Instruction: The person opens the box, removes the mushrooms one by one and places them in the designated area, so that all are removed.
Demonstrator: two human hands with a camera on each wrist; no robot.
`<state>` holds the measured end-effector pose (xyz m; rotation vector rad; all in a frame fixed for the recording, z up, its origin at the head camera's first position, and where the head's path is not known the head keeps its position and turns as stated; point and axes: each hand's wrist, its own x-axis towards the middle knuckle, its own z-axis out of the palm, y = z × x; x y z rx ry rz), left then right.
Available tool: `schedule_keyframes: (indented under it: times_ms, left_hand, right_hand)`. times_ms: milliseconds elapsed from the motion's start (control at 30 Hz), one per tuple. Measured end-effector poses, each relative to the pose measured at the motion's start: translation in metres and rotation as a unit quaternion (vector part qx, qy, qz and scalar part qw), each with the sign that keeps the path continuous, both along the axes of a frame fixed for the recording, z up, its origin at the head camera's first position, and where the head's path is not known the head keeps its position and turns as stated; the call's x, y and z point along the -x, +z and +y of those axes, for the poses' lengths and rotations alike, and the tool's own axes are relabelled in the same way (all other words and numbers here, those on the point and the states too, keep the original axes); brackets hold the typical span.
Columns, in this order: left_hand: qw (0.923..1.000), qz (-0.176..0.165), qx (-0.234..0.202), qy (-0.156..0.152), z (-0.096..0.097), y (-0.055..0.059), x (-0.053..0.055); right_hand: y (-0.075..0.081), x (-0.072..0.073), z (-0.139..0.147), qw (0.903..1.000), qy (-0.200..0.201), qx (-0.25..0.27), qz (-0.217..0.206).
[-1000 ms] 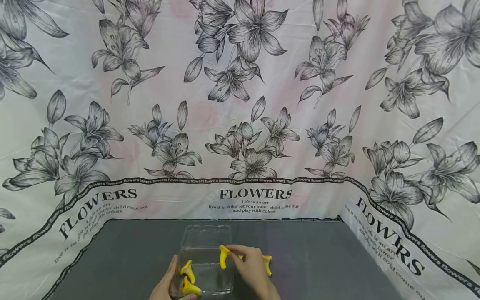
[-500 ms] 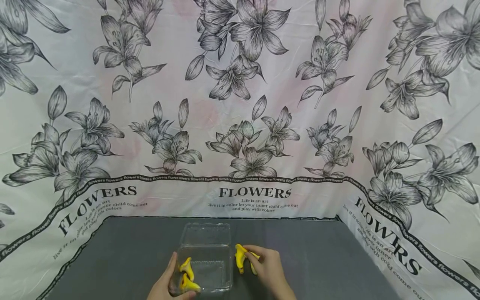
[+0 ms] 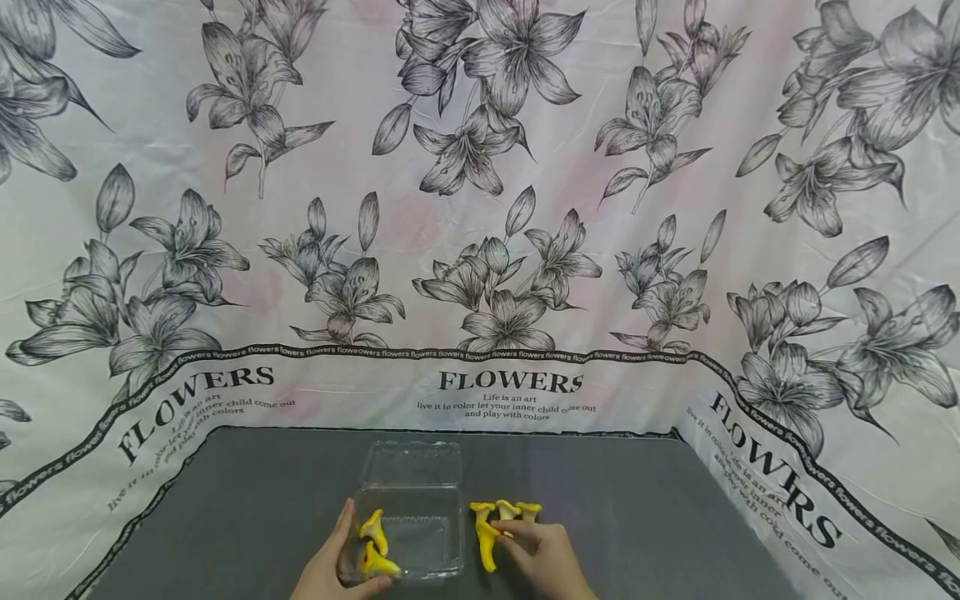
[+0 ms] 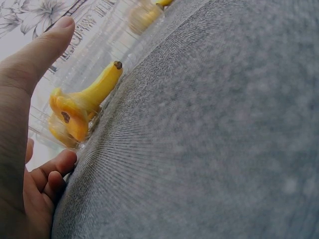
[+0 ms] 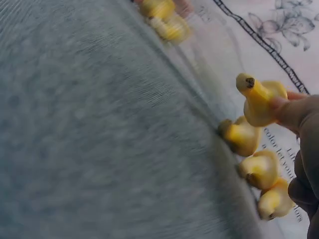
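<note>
My right hand [image 3: 547, 557] pinches a yellow chanterelle mushroom [image 3: 487, 552] between thumb and fingertips, stem toward me. Just beyond it, 3 more chanterelles [image 3: 507, 507] lie in a row on the table; the right wrist view shows the held mushroom [image 5: 264, 102] apart from them. To the left stands a clear plastic clamshell box [image 3: 426, 546] with its lid [image 3: 411, 463] tipped back. My left hand [image 3: 330, 562] holds its near left corner, fingers along the left side and thumb at the front. Inside, on the left, lie two chanterelles [image 3: 373, 532], one [image 4: 82, 102] close to the left thumb.
A dark grey table [image 3: 637, 508] carries everything. Behind and at both sides hangs a white cloth [image 3: 510, 317] printed with black flowers and lettering, its lower edge meeting the table.
My right hand has carried its chanterelle from over the box's right side rightward, then toward me, in front of the row. The left hand has stayed at the box.
</note>
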<state>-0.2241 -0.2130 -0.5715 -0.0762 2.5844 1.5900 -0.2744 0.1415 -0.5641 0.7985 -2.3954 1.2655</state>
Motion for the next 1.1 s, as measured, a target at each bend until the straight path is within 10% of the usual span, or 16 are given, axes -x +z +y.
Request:
schedule_keyframes:
  times_ms: [567, 1100]
  left_hand:
    - [0.9999, 0.004, -0.003, -0.015, -0.003, -0.003, 0.001]
    - [0.9999, 0.004, -0.011, -0.012, -0.003, -0.001, 0.001]
  right_hand:
    - [-0.025, -0.002, 0.007, 0.9899, 0.124, 0.027, -0.064]
    - [-0.022, 0.001, 0.007, 0.9906, 0.115, 0.011, -0.074]
